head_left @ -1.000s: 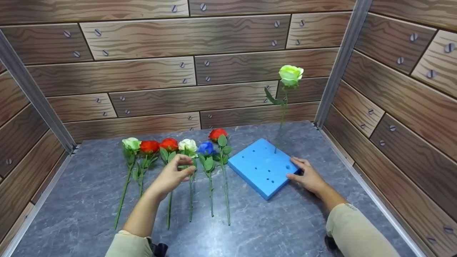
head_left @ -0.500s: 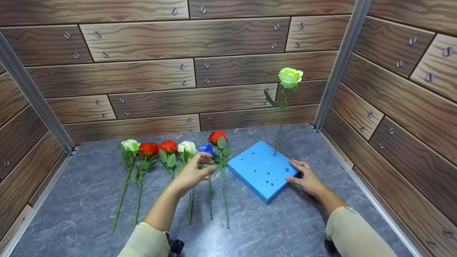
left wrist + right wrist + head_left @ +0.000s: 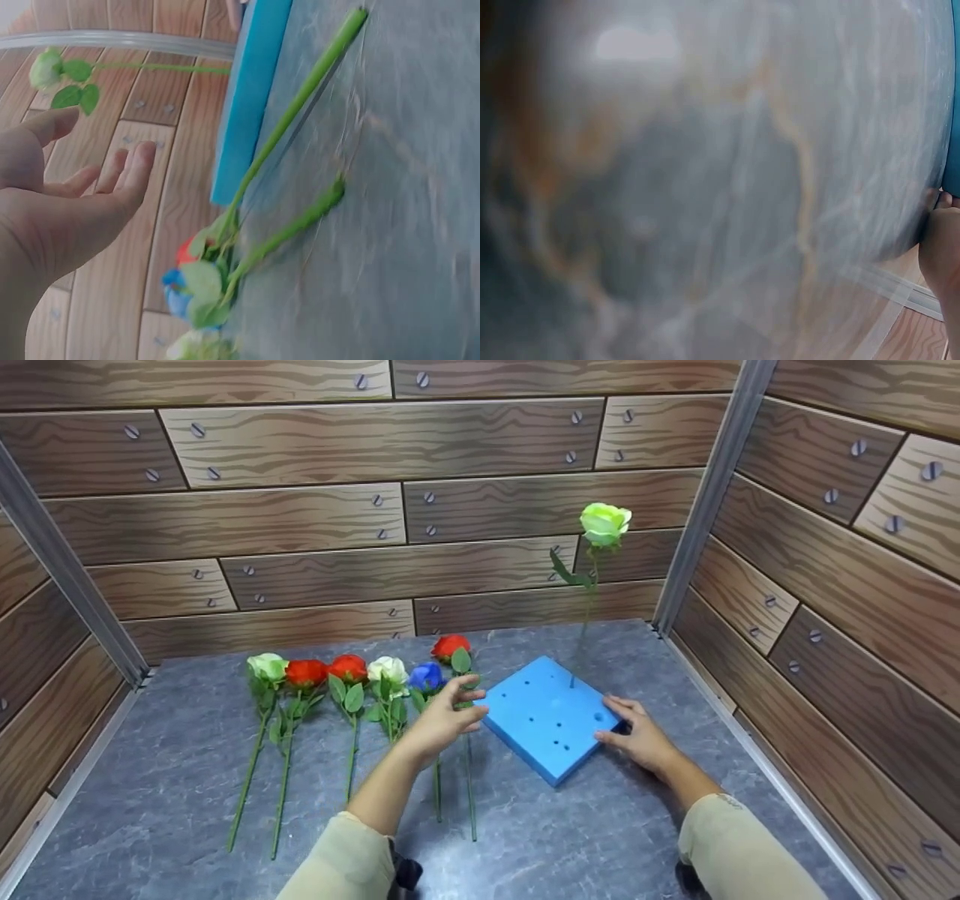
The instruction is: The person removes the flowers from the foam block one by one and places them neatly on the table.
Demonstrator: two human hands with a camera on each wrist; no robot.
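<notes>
My left hand (image 3: 444, 721) is held above the stem of the rightmost red rose (image 3: 451, 648), fingers loosely parted and holding nothing. Its fingertips are close to the left corner of a blue block (image 3: 517, 727) with several small holes. At the block's right corner my right hand (image 3: 639, 737) grips the edge between thumb and fingers. A pale green rose (image 3: 606, 523) stands upright in the block. The left wrist view shows the left palm (image 3: 75, 217) apart from the flowers, with a blue rose (image 3: 177, 294) below it.
Left of the hand, several roses lie in a row with stems toward me: a blue rose (image 3: 426, 678), a white rose (image 3: 388, 671), two red roses (image 3: 347, 668) and a pale green rose (image 3: 267, 667). Wood-patterned walls (image 3: 300, 517) enclose the grey marbled table (image 3: 172, 780).
My left hand has moved right, from over the white rose past the blue one to the rightmost red rose. The right hand stays on the block.
</notes>
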